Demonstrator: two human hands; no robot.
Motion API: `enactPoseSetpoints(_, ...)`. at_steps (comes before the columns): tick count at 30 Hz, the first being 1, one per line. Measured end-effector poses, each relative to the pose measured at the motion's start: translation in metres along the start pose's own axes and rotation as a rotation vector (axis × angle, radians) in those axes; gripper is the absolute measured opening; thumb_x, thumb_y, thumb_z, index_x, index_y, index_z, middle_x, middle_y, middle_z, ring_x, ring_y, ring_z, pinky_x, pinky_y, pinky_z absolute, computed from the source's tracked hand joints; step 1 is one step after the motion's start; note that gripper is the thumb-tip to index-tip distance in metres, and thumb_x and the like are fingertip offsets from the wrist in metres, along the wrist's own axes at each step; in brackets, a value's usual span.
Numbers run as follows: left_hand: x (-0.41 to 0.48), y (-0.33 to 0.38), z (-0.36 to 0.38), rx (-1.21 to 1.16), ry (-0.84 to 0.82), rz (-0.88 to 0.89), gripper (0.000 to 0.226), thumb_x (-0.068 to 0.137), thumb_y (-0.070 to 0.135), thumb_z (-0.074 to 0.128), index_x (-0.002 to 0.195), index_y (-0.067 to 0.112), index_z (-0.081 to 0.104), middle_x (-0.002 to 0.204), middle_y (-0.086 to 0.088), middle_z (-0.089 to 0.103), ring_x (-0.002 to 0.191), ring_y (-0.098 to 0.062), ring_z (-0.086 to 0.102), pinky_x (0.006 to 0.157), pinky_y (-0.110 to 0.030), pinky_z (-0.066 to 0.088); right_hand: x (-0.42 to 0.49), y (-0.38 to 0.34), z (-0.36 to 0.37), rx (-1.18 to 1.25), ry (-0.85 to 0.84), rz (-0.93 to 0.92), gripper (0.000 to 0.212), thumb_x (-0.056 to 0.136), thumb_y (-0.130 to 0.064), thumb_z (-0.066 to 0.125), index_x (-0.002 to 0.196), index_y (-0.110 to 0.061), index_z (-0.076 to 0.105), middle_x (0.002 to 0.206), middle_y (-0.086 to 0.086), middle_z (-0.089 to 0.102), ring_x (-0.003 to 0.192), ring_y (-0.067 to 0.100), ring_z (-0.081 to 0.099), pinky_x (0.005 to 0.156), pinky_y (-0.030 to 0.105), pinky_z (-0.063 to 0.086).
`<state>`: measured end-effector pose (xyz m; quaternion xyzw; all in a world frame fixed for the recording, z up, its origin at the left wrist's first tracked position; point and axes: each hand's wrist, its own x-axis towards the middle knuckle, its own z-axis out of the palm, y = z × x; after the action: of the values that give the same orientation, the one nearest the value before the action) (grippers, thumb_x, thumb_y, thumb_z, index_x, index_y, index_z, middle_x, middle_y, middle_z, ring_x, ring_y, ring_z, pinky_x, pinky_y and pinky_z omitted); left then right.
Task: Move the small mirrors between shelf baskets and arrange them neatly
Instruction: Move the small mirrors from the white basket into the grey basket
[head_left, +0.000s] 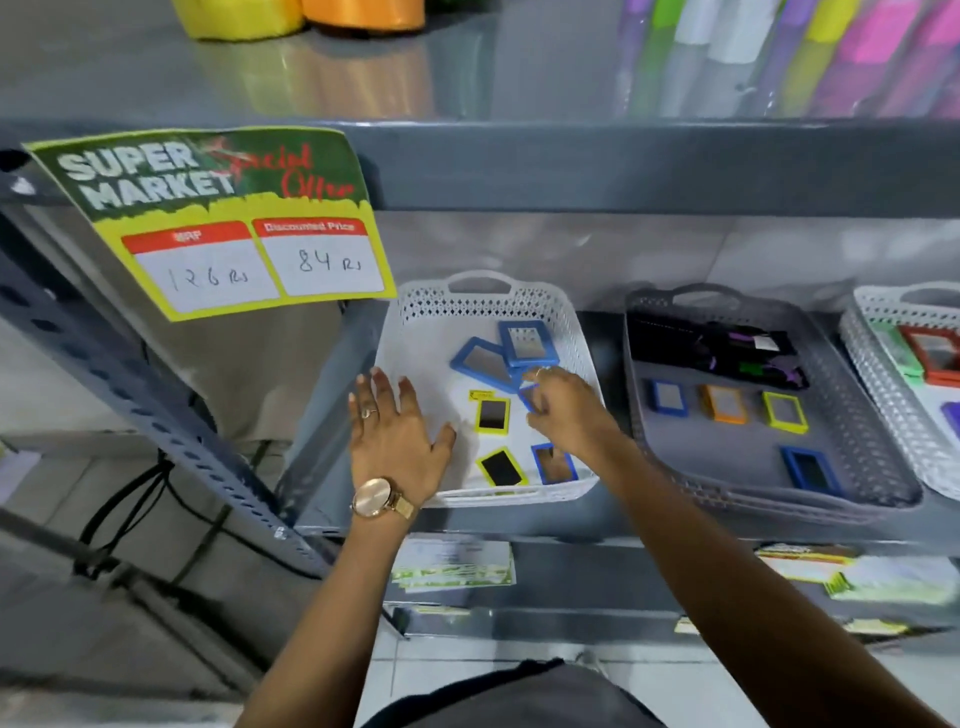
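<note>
A white basket (415, 312) on the shelf holds several small framed mirrors: two larger blue ones (485, 361) at the back, two yellow ones (492, 414) in the middle, and a small blue one (555, 463) at the front. My left hand (393, 439) lies flat and spread on the basket's left floor, holding nothing. Over the basket's right side, my right hand (563, 410) has its fingers curled on a small blue mirror (527, 397), mostly hidden beneath it. A grey basket (644, 415) to the right holds blue, orange and yellow small mirrors (723, 403).
A third white basket (878, 374) with larger framed mirrors sits at the far right. A price sign (228, 223) hangs from the upper shelf edge above left. Dark packaged items (717, 348) fill the grey basket's back. The slotted shelf upright (130, 395) runs at left.
</note>
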<state>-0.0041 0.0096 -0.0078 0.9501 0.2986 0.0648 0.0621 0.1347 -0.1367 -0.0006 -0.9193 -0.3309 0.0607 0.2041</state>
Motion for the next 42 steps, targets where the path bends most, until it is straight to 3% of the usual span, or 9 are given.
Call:
enactPoseSetpoints(4, 0.0, 0.001, 0.001, 0.005, 0.002, 0.009, 0.082, 0.089, 0.052, 0.045, 0.149, 0.002, 0.018, 0.157, -0.027, 0.005, 0.147, -0.039, 0.0, 0.12, -0.046, 0.0, -0.025, 0.0, -0.036, 0.185, 0.312, 0.043, 0.019, 0.08, -0.009, 0.065, 0.098, -0.002, 0.066, 0.089, 0.012, 0.068, 0.073, 0.027, 0.065, 0.074, 0.037, 0.057)
enactPoseSetpoints(7, 0.0, 0.001, 0.002, 0.037, -0.016, 0.008, 0.083, 0.088, 0.052, 0.046, 0.148, 0.003, 0.018, 0.157, -0.028, 0.004, 0.146, -0.04, -0.001, 0.12, -0.047, 0.0, -0.041, 0.024, -0.057, 0.203, 0.44, 0.171, 0.023, 0.079, -0.01, 0.067, 0.1, 0.0, 0.066, 0.109, 0.018, 0.065, 0.084, 0.032, 0.065, 0.072, 0.029, 0.049)
enactPoseSetpoints(13, 0.001, 0.002, 0.002, 0.01, -0.011, 0.007, 0.082, 0.088, 0.05, 0.049, 0.147, 0.001, 0.022, 0.156, -0.03, 0.005, 0.146, -0.04, 0.0, 0.12, -0.046, -0.001, -0.059, 0.069, -0.05, 0.021, 0.26, 0.479, 0.035, 0.083, -0.007, 0.062, 0.117, 0.002, 0.058, 0.12, 0.026, 0.059, 0.106, 0.041, 0.057, 0.084, 0.037, 0.047)
enactPoseSetpoints(16, 0.002, 0.001, 0.002, -0.003, -0.009, -0.004, 0.082, 0.087, 0.05, 0.05, 0.147, 0.0, 0.023, 0.156, -0.03, 0.006, 0.146, -0.04, 0.001, 0.12, -0.046, -0.001, -0.067, 0.072, -0.038, 0.085, 0.193, 0.509, 0.04, 0.084, -0.003, 0.058, 0.124, 0.002, 0.054, 0.123, 0.027, 0.058, 0.107, 0.043, 0.059, 0.09, 0.044, 0.05)
enactPoseSetpoints(23, 0.003, 0.001, 0.003, -0.025, -0.004, -0.003, 0.081, 0.087, 0.048, 0.053, 0.146, 0.0, 0.025, 0.156, -0.03, 0.007, 0.146, -0.04, 0.002, 0.121, -0.047, 0.002, -0.068, 0.083, -0.042, 0.082, 0.124, 0.664, 0.025, 0.087, -0.003, 0.058, 0.111, 0.003, 0.056, 0.112, 0.027, 0.061, 0.103, 0.044, 0.059, 0.073, 0.038, 0.044)
enactPoseSetpoints(32, 0.002, 0.0, 0.001, -0.027, -0.005, -0.005, 0.08, 0.086, 0.048, 0.054, 0.145, 0.001, 0.028, 0.156, -0.03, 0.008, 0.146, -0.04, 0.002, 0.121, -0.047, 0.002, -0.068, 0.083, -0.042, 0.055, 0.075, 0.7, 0.031, 0.089, -0.004, 0.056, 0.118, 0.004, 0.053, 0.119, 0.026, 0.056, 0.107, 0.043, 0.056, 0.083, 0.044, 0.048)
enactPoseSetpoints(35, 0.002, 0.0, 0.001, -0.03, 0.003, -0.007, 0.079, 0.086, 0.049, 0.053, 0.145, 0.001, 0.029, 0.156, -0.03, 0.009, 0.146, -0.04, 0.003, 0.12, -0.047, 0.002, -0.067, 0.074, -0.047, 0.024, 0.212, 0.644, 0.046, 0.085, -0.012, 0.067, 0.124, 0.004, 0.05, 0.129, 0.025, 0.049, 0.116, 0.043, 0.05, 0.093, 0.046, 0.047)
enactPoseSetpoints(38, 0.001, 0.001, 0.001, -0.026, 0.003, -0.008, 0.08, 0.086, 0.05, 0.052, 0.145, 0.002, 0.028, 0.156, -0.03, 0.009, 0.146, -0.04, 0.003, 0.12, -0.047, 0.002, -0.062, 0.037, -0.051, 0.056, 0.381, 0.376, 0.046, 0.088, -0.019, 0.065, 0.129, -0.003, 0.052, 0.131, 0.019, 0.052, 0.12, 0.035, 0.05, 0.099, 0.039, 0.043)
enactPoseSetpoints(42, 0.002, 0.001, 0.001, -0.028, -0.004, -0.01, 0.08, 0.086, 0.05, 0.05, 0.146, 0.003, 0.026, 0.156, -0.028, 0.006, 0.147, -0.039, 0.001, 0.12, -0.045, 0.001, -0.049, -0.02, -0.03, 0.126, 0.016, 0.15, 0.05, 0.085, -0.023, 0.067, 0.132, -0.012, 0.052, 0.131, 0.008, 0.056, 0.117, 0.026, 0.057, 0.09, 0.026, 0.048)
